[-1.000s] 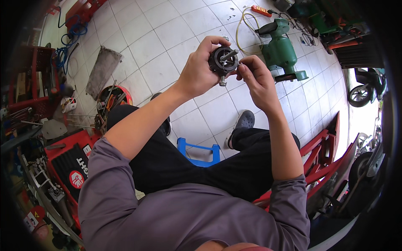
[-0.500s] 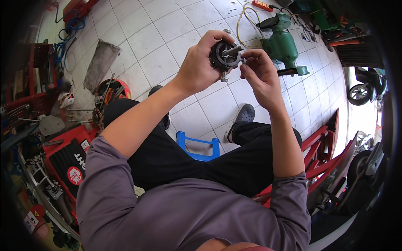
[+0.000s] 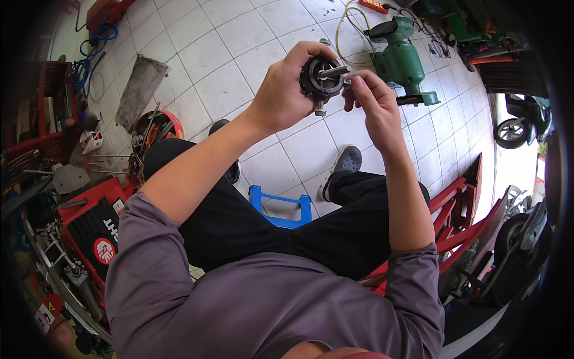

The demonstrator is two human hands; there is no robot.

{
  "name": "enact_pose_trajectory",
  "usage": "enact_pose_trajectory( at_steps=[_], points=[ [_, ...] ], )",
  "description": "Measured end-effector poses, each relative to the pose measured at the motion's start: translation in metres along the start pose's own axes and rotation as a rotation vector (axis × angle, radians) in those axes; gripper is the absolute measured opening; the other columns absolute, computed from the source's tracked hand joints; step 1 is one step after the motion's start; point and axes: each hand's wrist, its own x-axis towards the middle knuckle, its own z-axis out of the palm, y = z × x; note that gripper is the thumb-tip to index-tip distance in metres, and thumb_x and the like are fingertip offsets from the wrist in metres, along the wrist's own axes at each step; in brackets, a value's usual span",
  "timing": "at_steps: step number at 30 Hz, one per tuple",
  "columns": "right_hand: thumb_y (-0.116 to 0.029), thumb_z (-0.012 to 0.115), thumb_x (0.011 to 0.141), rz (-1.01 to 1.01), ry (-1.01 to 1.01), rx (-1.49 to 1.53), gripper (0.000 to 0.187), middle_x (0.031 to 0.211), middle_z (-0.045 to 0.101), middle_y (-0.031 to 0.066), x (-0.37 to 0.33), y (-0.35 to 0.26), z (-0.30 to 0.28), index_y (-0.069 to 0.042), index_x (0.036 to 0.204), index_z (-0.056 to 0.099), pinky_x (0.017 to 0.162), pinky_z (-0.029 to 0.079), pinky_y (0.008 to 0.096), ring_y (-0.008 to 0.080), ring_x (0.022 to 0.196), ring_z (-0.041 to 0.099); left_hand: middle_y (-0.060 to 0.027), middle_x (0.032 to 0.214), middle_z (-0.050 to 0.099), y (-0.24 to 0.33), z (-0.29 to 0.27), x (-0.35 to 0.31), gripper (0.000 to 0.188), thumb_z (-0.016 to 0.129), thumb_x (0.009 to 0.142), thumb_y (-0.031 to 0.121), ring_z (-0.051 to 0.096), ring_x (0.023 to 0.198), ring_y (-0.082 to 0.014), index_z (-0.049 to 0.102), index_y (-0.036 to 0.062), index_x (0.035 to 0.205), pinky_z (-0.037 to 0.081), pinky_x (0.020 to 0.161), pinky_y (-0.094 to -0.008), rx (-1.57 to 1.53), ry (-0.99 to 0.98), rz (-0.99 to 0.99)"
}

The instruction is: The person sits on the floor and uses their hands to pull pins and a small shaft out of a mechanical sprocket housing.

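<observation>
The left hand (image 3: 282, 94) grips the hub (image 3: 323, 91) from its left side, in the air above the floor (image 3: 269, 158). The right hand (image 3: 378, 106), fingers curled, is at the hub's right-side bolt (image 3: 347, 84); whether it pinches it, I cannot tell. The hub looks metal: probably stiff, fairly heavy, possibly slick, best cupped around its outside.

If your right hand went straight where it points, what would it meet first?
The right hand would probably meet the round dark part in the left hand; depth is unclear.
</observation>
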Motion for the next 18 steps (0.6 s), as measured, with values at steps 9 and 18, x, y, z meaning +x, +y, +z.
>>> enact_pose_trajectory(
  at_steps=[9, 18],
  points=[
    [-0.02, 0.064, 0.093, -0.031, 0.055, 0.011, 0.025, 0.093, 0.057, 0.002, -0.002, -0.002, 0.003, -0.001, 0.108, 0.056, 0.072, 0.044, 0.0213, 0.0075, 0.079, 0.051, -0.0045, 0.092, 0.067, -0.002, 0.0, -0.001, 0.054, 0.081, 0.074, 0.001, 0.066, 0.086, -0.0102, 0.047, 0.0064, 0.116, 0.053, 0.075, -0.0228, -0.016, -0.004, -0.007],
    [-0.018, 0.062, 0.094, -0.038, 0.096, 0.078, 0.02, 0.086, 0.057, 0.0029, -0.003, -0.007, 0.01, -0.001, 0.104, 0.058, 0.067, 0.043, 0.0223, 0.0078, 0.075, 0.051, -0.0053, 0.092, 0.067, 0.0, 0.002, -0.001, 0.054, 0.081, 0.074, 0.001, 0.066, 0.086, -0.0102, 0.047, 0.0059, 0.115, 0.053, 0.076, -0.0227, -0.02, 0.001, 0.001]
  ],
)
